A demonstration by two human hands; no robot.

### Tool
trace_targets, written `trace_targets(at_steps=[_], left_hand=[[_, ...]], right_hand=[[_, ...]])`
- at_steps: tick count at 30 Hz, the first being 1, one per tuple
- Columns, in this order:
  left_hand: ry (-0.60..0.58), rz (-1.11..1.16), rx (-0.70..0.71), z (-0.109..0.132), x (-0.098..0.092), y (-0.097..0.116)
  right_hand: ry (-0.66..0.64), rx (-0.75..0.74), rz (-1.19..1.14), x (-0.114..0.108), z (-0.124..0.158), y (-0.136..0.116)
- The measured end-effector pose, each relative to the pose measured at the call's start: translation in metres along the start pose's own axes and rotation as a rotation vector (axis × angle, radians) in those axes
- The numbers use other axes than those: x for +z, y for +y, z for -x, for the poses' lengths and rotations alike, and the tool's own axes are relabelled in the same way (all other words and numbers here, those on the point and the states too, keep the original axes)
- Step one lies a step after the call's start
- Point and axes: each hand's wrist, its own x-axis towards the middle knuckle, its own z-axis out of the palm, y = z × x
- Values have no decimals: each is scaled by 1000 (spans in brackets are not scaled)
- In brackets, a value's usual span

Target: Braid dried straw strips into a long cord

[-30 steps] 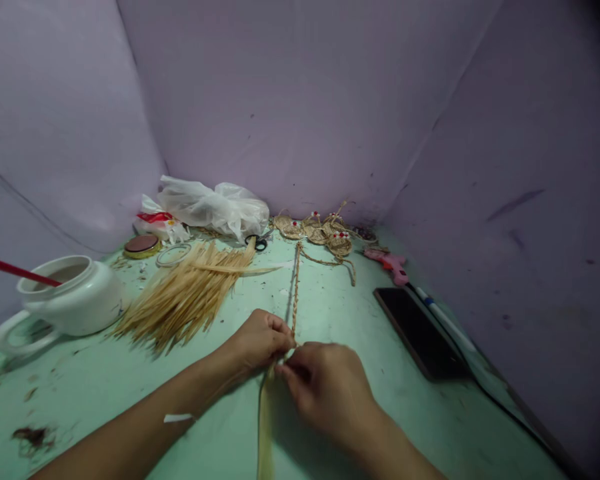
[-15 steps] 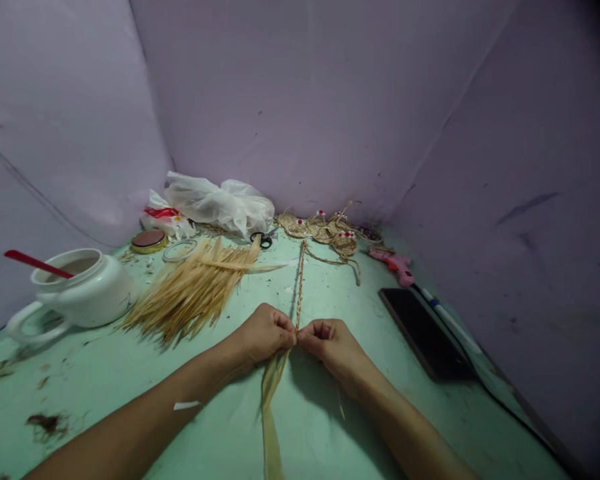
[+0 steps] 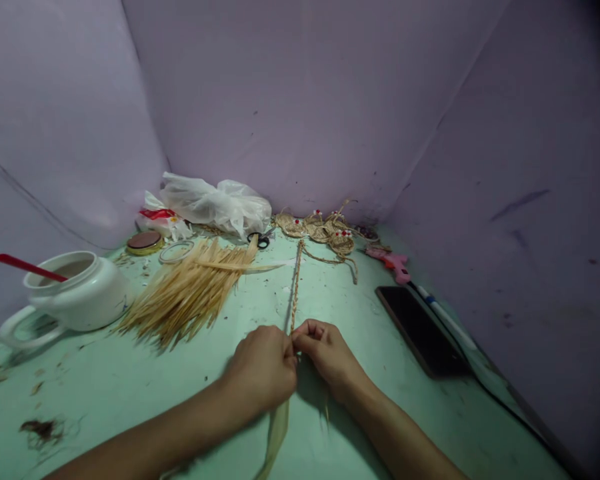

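A thin braided straw cord (image 3: 295,287) runs from the back of the table toward me, pulled straight. At its near end my right hand (image 3: 325,350) pinches the braid between thumb and fingers. Just below, my left hand (image 3: 265,370) is closed around the loose fibre strands, its fingertips mostly hidden behind the back of the hand. A wide pale green strand (image 3: 279,427) hangs from under the left hand toward the table's near edge. Short wispy fibre ends show beneath my right hand.
On the left lie a bundle of dry straw strips (image 3: 190,293) and a white pot (image 3: 87,300) with a red stick. Behind are a plastic bag (image 3: 220,203), scissors (image 3: 260,240) and woven pieces with red beads (image 3: 320,230). To the right are a pink glue gun (image 3: 393,263) and a phone (image 3: 423,333).
My left hand has turned over and moved down from the braid's end, drawing the strands with it. My right hand keeps its pinch in nearly the same place.
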Motion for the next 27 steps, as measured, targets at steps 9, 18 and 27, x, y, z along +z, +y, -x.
trace_targets(at_steps=[9, 18, 27], left_hand=[[-38, 223, -18, -4, -24, 0], [-388, 1022, -252, -29, -14, -17], [-295, 662, -245, -36, -12, -14]], right_hand=[[-6, 14, -110, 4, 2, 0], [-153, -75, -35, -2, -5, 3], [-118, -449, 624, -16, 0, 1]])
